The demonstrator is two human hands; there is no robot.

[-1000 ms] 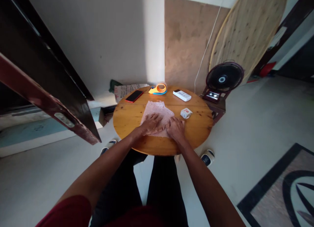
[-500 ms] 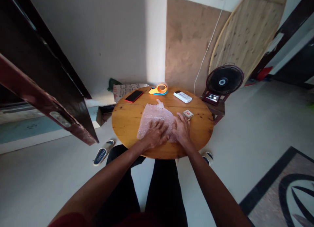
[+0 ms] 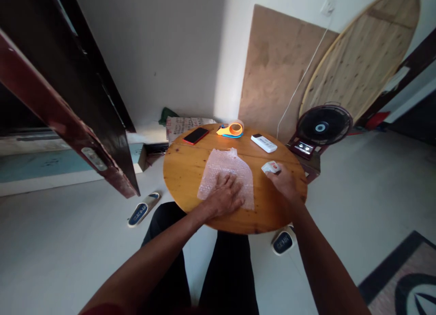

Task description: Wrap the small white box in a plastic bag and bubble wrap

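Observation:
A sheet of bubble wrap (image 3: 211,169) lies flat on the round wooden table (image 3: 177,169). My left hand (image 3: 226,196) rests on its lower part with the fingers spread. To the right of the sheet, my right hand (image 3: 285,182) grips a small white box (image 3: 271,167) with an orange-red mark on top. Toward the back of the table are a red-edged phone (image 3: 195,135), an orange tape dispenser (image 3: 234,129) and a white device with a dark end (image 3: 264,143).
A dark fan (image 3: 323,124) stands on a stool just right of the table. Behind the table, a brown board (image 3: 272,70) and a round wooden top (image 3: 364,51) lean on the wall. An open door (image 3: 78,124) is at the left.
My right hand has left the bubble wrap, moved right and taken hold of the small box. My left hand stays on the wrap. The camera view has shifted.

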